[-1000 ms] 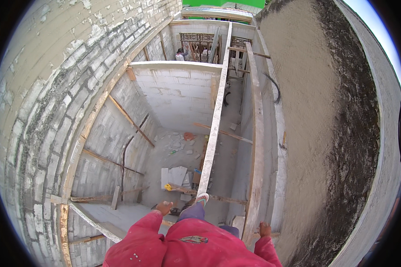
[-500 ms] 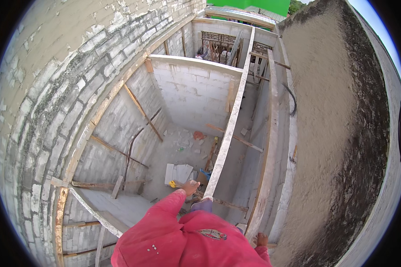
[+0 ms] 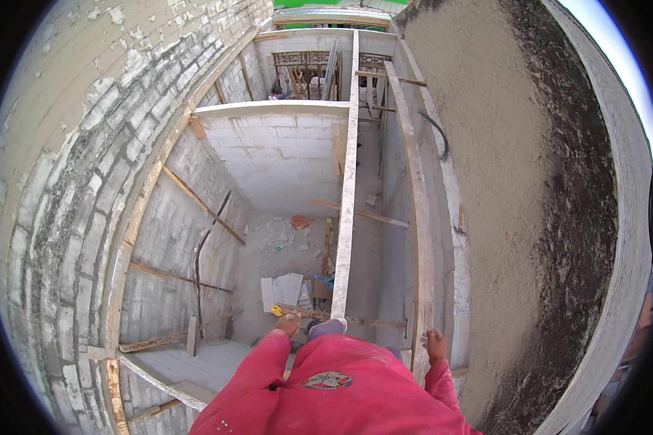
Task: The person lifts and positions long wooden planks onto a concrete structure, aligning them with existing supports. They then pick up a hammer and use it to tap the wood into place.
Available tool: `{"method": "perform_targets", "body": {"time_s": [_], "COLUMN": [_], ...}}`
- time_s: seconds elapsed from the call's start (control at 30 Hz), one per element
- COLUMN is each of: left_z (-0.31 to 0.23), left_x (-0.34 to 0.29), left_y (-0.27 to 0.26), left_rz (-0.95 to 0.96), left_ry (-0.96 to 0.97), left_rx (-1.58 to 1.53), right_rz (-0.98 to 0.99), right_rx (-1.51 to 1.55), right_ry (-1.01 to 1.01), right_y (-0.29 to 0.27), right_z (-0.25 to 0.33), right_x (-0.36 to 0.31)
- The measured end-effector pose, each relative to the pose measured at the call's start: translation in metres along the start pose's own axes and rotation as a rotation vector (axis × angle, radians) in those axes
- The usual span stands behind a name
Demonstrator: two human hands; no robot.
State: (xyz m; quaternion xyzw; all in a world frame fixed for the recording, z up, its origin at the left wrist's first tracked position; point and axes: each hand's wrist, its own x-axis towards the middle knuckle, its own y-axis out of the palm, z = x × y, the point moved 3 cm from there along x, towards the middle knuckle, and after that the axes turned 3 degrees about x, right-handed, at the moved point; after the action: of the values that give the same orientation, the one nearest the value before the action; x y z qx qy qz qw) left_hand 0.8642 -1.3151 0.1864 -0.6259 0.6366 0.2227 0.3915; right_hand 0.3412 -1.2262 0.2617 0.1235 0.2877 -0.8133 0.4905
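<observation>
My left hand [image 3: 289, 324] is held out ahead of my body, fingers curled in, with no object visible in it. Beneath it in the view, a yellow piece [image 3: 276, 310] shows by the end of a timber [image 3: 374, 321]; it appears to be lower down, apart from the hand. My right hand [image 3: 435, 346] hangs beside a long wooden board [image 3: 413, 181], its fingers loosely apart and seemingly empty; whether it touches the board I cannot tell. My foot, in a purple-grey shoe [image 3: 326, 328], is at the near end of a narrow whitish wall top [image 3: 347, 210].
Far below lies a floor with white blocks [image 3: 286, 288], rubble and an orange-red item [image 3: 301, 222]. Timber braces [image 3: 203, 203] line the left wall. A cross wall [image 3: 272, 152] stands ahead, and a rough plastered surface [image 3: 500, 217] rises at the right.
My view has turned to the right. My right hand has come up and forward beside the board. My left hand sits lower and further left in the picture.
</observation>
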Motion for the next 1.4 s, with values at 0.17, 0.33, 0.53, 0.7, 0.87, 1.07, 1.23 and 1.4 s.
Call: {"method": "perform_targets", "body": {"time_s": [0.17,0.33,0.53,0.7,0.87,1.07,1.23,1.4], "left_z": [0.072,-0.015,-0.012,0.01,0.06,0.083,0.075,0.067], "left_x": [0.031,-0.032,0.015,0.045,0.041,0.045,0.044,0.042], "left_y": [-0.048,-0.036,-0.036,-0.023,-0.037,-0.038,-0.043,-0.05], "left_rz": [-0.165,-0.118,-0.094,-0.071,-0.097,-0.123,-0.08,-0.089], "left_ry": [-0.039,0.104,0.106,0.121,0.017,-0.017,0.003,0.012], "left_rx": [0.151,0.104,-0.094,-0.118,-0.151,-0.077,-0.163,-0.312], "right_rz": [0.089,0.296,0.871,0.729,0.636,0.575,0.867,1.157], "right_rx": [0.132,0.137,0.475,0.933,1.102,1.155,1.147,0.625], "right_ry": [-0.56,-1.225,-1.674,-1.791,-1.808,-1.66,-1.861,-1.646], "right_y": [0.045,0.047,0.065,0.093,0.107,0.116,0.128,0.118], "right_z": [0.277,0.462,0.539,0.551,0.55,0.538,0.552,0.524], "right_x": [-0.058,-0.176,-0.279,-0.321,-0.33,-0.339,-0.324,-0.291]}}
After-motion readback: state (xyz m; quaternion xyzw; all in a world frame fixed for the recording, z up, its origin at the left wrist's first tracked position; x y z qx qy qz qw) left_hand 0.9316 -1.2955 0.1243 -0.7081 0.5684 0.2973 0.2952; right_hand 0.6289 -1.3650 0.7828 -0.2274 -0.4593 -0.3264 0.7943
